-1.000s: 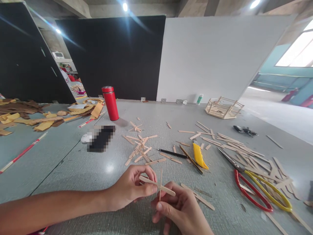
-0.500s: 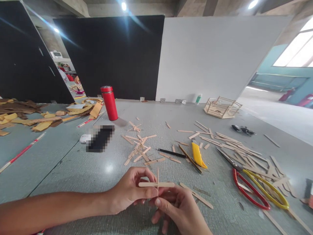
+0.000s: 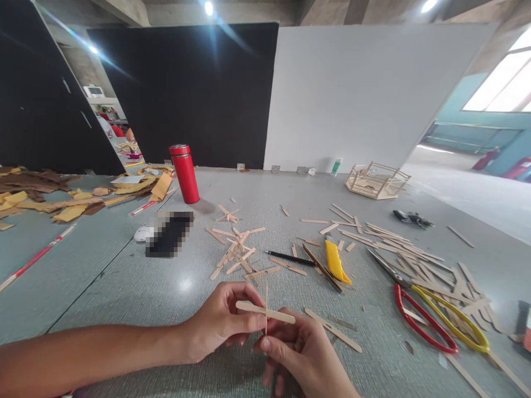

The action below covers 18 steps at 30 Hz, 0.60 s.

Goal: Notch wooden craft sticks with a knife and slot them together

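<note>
Tilted since half a second back, cross [image 3: 265, 311] dipped at its right end | left hand [image 3: 222, 320] pinched its flat stick | right hand [image 3: 301, 354] gripped the upright one from below | cross stayed above table [image 3: 136, 287], near scissors [image 3: 431, 315]

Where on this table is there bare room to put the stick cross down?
Bare grey tabletop lies left of the left hand, below the blurred black object. Crowded: the stick pile, the yellow knife and the scissors rightward.
</note>
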Available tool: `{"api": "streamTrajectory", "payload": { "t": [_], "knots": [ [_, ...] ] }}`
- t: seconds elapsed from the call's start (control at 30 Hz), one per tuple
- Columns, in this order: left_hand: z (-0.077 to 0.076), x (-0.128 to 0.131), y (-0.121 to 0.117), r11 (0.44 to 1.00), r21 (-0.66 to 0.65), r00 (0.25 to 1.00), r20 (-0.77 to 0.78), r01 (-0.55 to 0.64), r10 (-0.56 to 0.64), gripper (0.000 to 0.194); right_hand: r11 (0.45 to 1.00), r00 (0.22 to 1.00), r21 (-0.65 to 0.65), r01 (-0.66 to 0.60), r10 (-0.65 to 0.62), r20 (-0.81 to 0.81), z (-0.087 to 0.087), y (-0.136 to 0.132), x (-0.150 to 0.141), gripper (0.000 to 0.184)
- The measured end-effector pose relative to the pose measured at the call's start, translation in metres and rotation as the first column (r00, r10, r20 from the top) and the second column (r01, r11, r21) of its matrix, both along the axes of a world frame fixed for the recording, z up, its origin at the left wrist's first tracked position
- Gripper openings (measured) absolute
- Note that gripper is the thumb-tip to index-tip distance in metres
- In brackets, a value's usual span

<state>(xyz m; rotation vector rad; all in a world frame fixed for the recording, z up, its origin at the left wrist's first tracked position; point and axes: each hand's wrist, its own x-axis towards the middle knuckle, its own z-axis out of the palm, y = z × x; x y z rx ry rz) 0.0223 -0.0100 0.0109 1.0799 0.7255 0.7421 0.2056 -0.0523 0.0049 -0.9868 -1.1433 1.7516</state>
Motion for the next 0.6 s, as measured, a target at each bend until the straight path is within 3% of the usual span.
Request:
{"api": "streamTrajectory", "payload": {
  "t": [0.23, 0.43, 0.6],
  "knots": [
    [0.001, 0.0, 0.0, 1.0, 0.024, 1.0, -0.003, -0.019, 0.019, 0.037, 1.0, 0.999, 0.03, 0.004, -0.005, 0.034, 0.001, -0.001, 0.002, 0.044],
    [0.001, 0.0, 0.003, 0.998, 0.035, 0.999, 0.007, -0.044, 0.044, 0.036, 0.983, 0.969, 0.14, 0.122, -0.149, 0.197, -0.001, 0.003, 0.011, 0.044],
    [-0.002, 0.0, 0.008, 0.999, 0.028, 1.0, 0.022, -0.022, 0.022, 0.038, 0.972, 0.954, 0.15, 0.181, -0.21, 0.212, 0.001, 0.01, 0.015, 0.045]
  ]
}}
